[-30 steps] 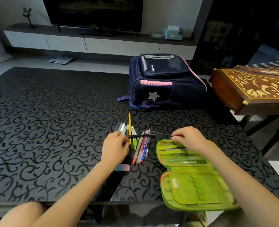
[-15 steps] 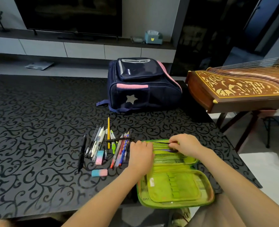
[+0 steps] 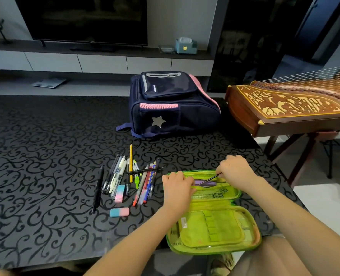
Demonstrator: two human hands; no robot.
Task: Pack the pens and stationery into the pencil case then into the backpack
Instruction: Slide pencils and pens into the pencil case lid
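A lime-green pencil case (image 3: 213, 234) lies open at the table's near right edge. My left hand (image 3: 177, 188) grips the flap of its upper pocket. My right hand (image 3: 234, 172) pinches a thin dark pen (image 3: 209, 179), whose tip points down-left into that pocket. Several pens and pencils (image 3: 129, 176) lie in a row to the left of the case, one thin black pen across them. Two pink-and-blue erasers (image 3: 119, 212) rest near them, and a black pen (image 3: 98, 188) lies at the far left. A navy backpack (image 3: 171, 104) with pink trim stands shut behind.
The black patterned table (image 3: 35, 156) stretches left. A wooden zither (image 3: 292, 104) on a stand sits at the right, past the table edge. A TV console with a tissue box (image 3: 185, 45) runs along the far wall.
My left hand left the pens and moved right onto the case's pocket flap. My right hand has tilted its pen down into the pocket. The camera has shifted, so more of the pens show.
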